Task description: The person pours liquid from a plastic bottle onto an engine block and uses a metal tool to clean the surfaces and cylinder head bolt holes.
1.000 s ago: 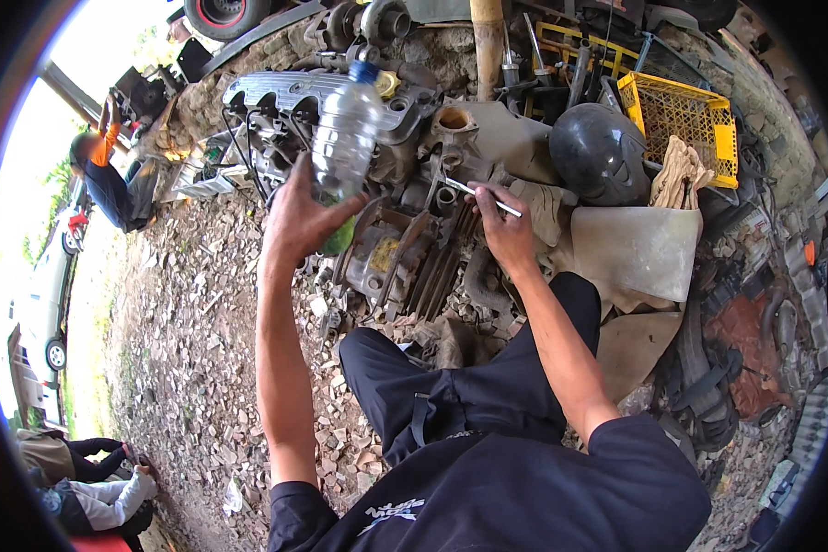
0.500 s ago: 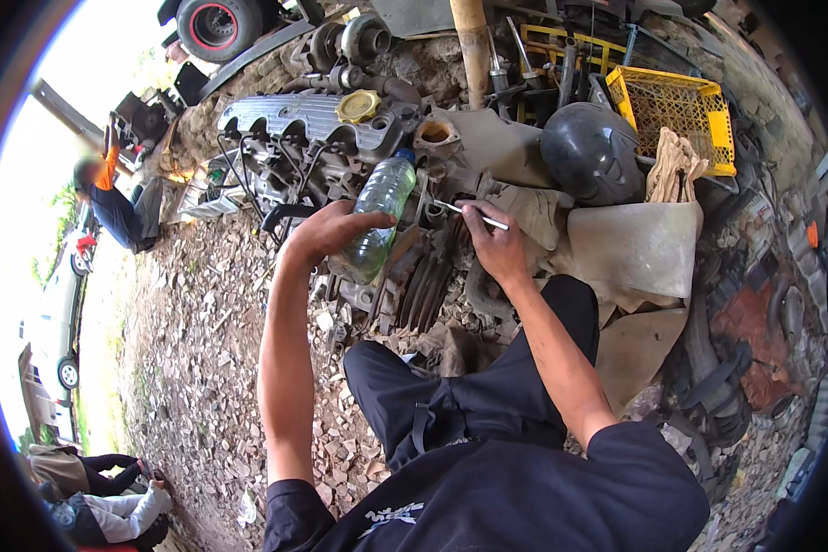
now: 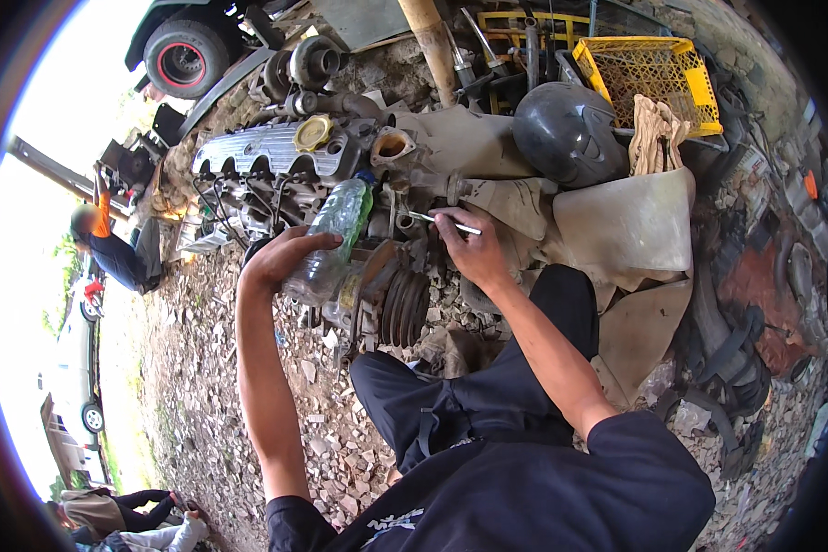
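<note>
My left hand is wrapped round a clear plastic bottle with a blue cap. The bottle leans over the engine, cap end toward it, with a green tint along one side. In my right hand is a slim white-handled brush, pinched like a pen. Its thin tip points at a round metal fitting on the engine's side; whether they touch I cannot tell. The engine has a ribbed silver cover and a yellow oil filler cap. Ribbed pulleys sit at its near end.
Right of the engine lie cardboard sheets, a black helmet and a yellow crate. A turbocharger rests behind it. A wooden post stands at the back. Gravel covers the ground. Other people sit at the left.
The whole view has shifted, so the engine sits further left. The bottle leans over more in my left hand. My right hand keeps the brush near the same fitting.
</note>
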A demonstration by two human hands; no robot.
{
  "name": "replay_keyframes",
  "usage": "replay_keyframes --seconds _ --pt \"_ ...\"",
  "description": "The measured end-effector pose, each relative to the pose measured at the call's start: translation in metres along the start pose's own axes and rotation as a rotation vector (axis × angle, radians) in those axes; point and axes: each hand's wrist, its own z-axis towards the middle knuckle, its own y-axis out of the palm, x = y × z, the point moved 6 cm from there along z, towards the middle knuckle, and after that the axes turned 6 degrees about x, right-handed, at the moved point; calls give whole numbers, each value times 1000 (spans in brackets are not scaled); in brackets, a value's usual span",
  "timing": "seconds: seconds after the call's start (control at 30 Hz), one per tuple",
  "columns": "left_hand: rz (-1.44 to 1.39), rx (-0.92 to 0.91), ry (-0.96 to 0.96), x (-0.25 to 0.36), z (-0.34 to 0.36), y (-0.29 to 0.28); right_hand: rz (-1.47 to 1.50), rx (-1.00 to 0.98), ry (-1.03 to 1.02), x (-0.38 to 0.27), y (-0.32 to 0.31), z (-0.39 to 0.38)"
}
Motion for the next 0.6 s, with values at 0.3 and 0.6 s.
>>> replay_keyframes --seconds 0.3,0.6 --pt "254 47 0 13 -2 -17 -61 24 -54 11 0 3" --pt "210 47 6 18 8 -25 -58 42 -75 2 -6 -1"
